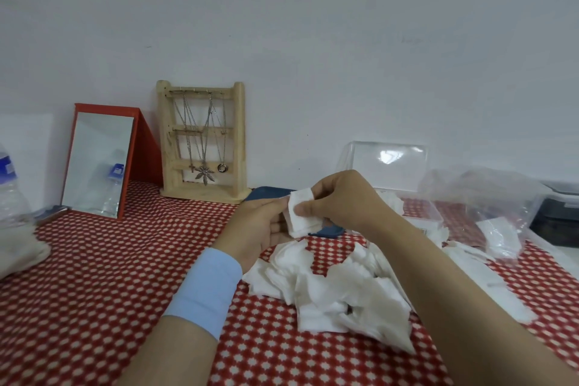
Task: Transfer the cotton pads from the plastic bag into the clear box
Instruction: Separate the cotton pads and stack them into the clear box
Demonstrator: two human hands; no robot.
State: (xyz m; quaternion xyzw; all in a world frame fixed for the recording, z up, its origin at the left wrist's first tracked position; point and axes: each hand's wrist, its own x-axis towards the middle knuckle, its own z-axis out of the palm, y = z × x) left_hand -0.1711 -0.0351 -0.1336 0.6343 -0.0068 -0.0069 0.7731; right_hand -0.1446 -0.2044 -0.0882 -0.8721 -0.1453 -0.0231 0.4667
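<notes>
bottle far left | mirror right of it | stand right of mirror | box back right | pads heaped on table, front centre, before box | bag right of box, more pads in it

- A small stack of white square cotton pads is held upright off the table, pinched between the left hand and the right hand.
- A heap of loose white cotton pads lies jumbled and overlapping on the red-and-white patterned cloth, just below the hands.
- The crumpled clear plastic bag sits at the right with a few white pads showing through it.
- The clear rectangular plastic box stands between the hands and the bag, its hinged lid raised.
</notes>
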